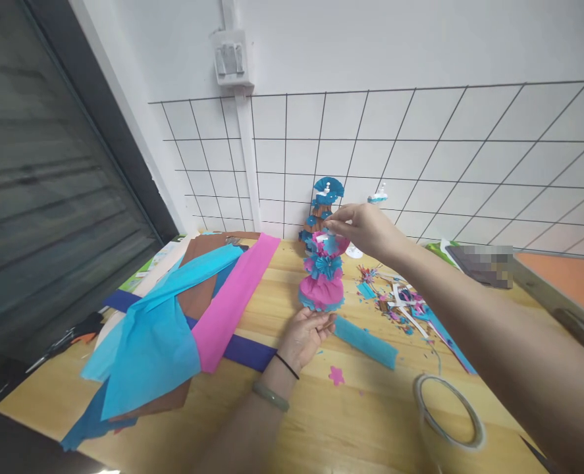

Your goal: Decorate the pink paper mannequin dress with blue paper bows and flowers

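Note:
A pink-and-blue crepe paper tower (322,293) with ruffled tiers and a blue pleated fan stands upright in front of me. At its top, my right hand (365,229) is closed in a pinch, fingertips at the upper pink ruffle; what they pinch is too small to make out. My left hand (306,337) lies at the front of the tower's base, palm turned up, fingers loosely stretched and touching or almost touching the blue edge. Beside those fingers is a blue crepe strip (365,342). A brown tower with blue fans (328,187) stands behind, partly hidden.
Crepe sheets, blue (153,355), pink (242,296) and brown, overlap at left near black scissors (74,336). Paper scraps (400,303) lie at right, with a tape roll (450,411) in front. A pink paper flower (336,376) lies near me. A wire grid (286,138) backs the table.

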